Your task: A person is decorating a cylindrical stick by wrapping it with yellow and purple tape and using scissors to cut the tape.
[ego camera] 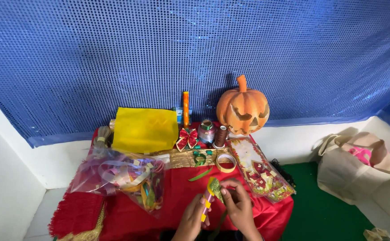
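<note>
Glittery green-gold ribbon strip [214, 187] near surface's front edge looks light, floppy: both hands, left [190, 222] and right [240, 206], pinch its ends.

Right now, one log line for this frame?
left hand: holds striped yellow-pink stick | right hand: pinches glittery green-gold paper piece | surface: red satin cloth | nearby: yellow tape roll

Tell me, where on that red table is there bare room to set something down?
Bare red cloth shows between the clear ribbon bag and the hands, left hand and right hand. The back edge is crowded: yellow sheet, bows, spools, pumpkin. The green floor beside the tote bag is open.
</note>
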